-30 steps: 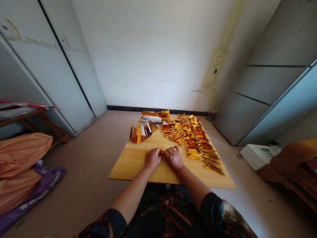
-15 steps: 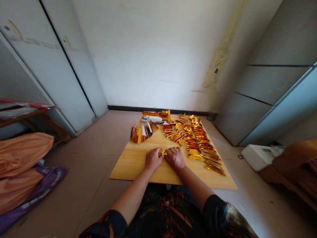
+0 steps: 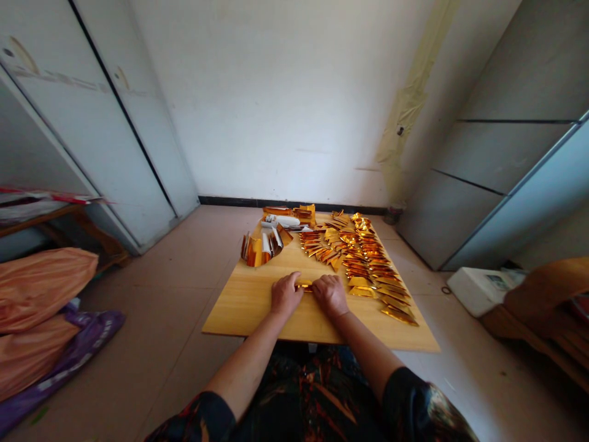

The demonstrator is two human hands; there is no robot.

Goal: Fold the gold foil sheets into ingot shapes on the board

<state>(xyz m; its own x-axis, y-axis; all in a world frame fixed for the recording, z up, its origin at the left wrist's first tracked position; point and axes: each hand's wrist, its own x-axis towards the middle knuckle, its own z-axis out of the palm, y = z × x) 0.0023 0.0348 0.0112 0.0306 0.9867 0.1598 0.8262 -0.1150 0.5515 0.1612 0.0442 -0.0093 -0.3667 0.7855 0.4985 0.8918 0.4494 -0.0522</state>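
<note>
Between my two hands, just above the near part of the wooden board [image 3: 257,307], is a small piece of folded gold foil paper [image 3: 304,286]. My left hand [image 3: 286,293] is closed on its left end, thumb toward the middle. The right end is in the closed fingers of my right hand [image 3: 330,294]; those fingers cover much of it. To the right of my right hand lie rows of folded gold foil pieces [image 3: 372,264]. Beyond my left hand a fanned stack of gold and white foil sheets [image 3: 262,248] rests on the board.
At the board's far edge lie a white roll-like item [image 3: 281,220] and more foil sheets [image 3: 304,213]. A grey cabinet [image 3: 124,123] stands left, a grey fridge-like unit [image 3: 488,166] right. Orange and purple bags [image 3: 50,294] lie on the floor at left, a white box [image 3: 478,291] at right.
My hands have moved slightly apart, the right one a little to the right. The gold paper between them now shows as a longer, flatter strip.
</note>
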